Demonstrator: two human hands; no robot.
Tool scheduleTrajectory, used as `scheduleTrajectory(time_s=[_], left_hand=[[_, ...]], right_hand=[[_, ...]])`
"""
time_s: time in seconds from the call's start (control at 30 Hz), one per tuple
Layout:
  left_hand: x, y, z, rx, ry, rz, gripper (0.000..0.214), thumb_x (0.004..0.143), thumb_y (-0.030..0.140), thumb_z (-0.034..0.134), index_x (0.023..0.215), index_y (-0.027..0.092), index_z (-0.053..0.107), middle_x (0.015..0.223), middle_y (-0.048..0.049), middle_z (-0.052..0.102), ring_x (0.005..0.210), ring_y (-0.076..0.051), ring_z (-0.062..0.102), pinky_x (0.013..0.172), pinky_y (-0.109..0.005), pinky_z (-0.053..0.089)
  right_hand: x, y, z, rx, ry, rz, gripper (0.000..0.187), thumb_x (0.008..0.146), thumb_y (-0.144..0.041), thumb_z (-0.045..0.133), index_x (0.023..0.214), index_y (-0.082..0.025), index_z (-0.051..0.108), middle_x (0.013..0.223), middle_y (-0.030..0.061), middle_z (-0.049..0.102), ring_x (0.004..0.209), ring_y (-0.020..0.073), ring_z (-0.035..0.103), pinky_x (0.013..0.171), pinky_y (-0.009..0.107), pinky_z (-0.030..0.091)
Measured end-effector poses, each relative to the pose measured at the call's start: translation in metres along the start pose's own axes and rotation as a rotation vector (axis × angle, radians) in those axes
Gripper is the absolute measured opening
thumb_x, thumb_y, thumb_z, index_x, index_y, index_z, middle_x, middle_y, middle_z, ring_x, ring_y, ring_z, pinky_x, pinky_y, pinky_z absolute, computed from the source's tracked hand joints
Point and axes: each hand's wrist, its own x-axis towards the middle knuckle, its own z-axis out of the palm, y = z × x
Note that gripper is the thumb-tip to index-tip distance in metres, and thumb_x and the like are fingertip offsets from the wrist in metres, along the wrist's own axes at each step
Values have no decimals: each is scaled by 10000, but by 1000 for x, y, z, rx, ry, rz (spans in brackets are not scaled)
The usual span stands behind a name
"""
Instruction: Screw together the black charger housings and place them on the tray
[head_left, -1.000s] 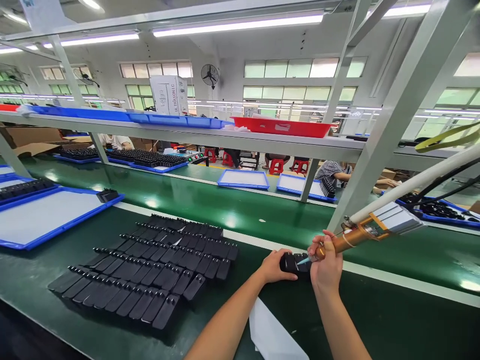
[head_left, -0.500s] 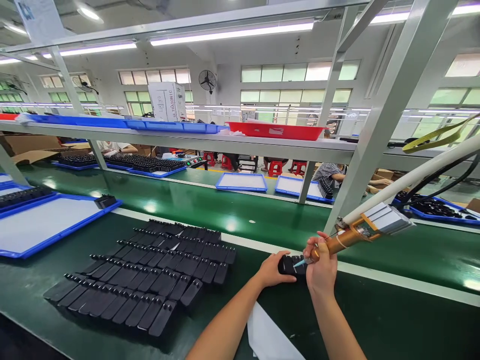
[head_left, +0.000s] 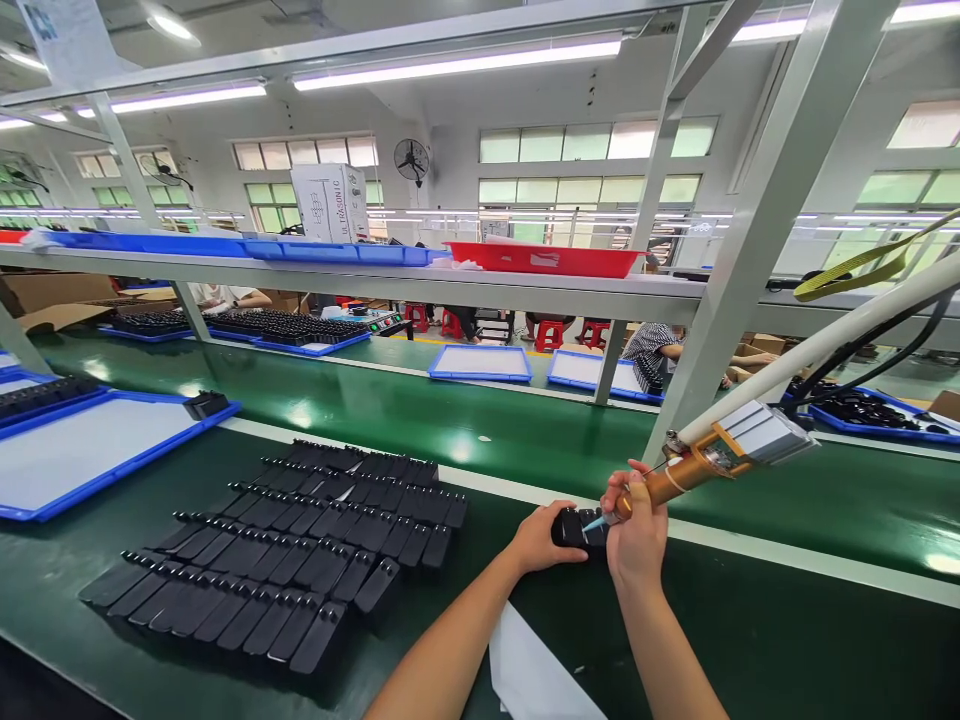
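My left hand (head_left: pixel 538 537) is closed round a small black plastic part (head_left: pixel 576 527) that rests on the green bench. My right hand (head_left: pixel 636 525) grips an orange-brown dispensing tool (head_left: pixel 679 479) like a pen, its blue tip touching the top of that part. A white hose and black cables run from the tool up to the right. Left of my hands, several rows of matching black parts (head_left: pixel 296 540) lie overlapped on the bench.
A blue-rimmed tray (head_left: pixel 82 450) sits at the left, with more blue trays (head_left: pixel 480 362) beyond the green conveyor (head_left: pixel 420 410). A white sheet (head_left: pixel 536 670) lies under my forearms. A shelf holds a red bin (head_left: pixel 544 259). A grey post (head_left: pixel 735 260) stands just behind my hands. Other people work across the line.
The view has drifted slightly, so everything sits a little lower and left. My hands hold the same grip on the part and tool, the tip staying on the part.
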Motion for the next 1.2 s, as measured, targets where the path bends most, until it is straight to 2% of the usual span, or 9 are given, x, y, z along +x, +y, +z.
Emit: scheduleTrajectory(time_s=[0.63, 1.2], left_hand=[[-2, 6, -2, 17, 2, -7, 809, 605, 514, 801, 1313, 261, 503, 1255, -74, 605, 1141, -314, 556, 978, -431, 436], [-1, 0, 0, 28, 15, 18, 802, 614, 532, 790, 1316, 271, 501, 1227, -73, 615, 1111, -304, 568, 959, -420, 442]], right_hand=[[0, 1, -1, 2, -6, 14, 278, 778, -397, 673, 975, -230, 572, 707, -49, 557, 472, 47, 450, 472, 179, 353], [2, 3, -2, 4, -9, 3, 275, 782, -392, 673, 974, -224, 570, 704, -47, 556, 463, 45, 446, 453, 178, 333]])
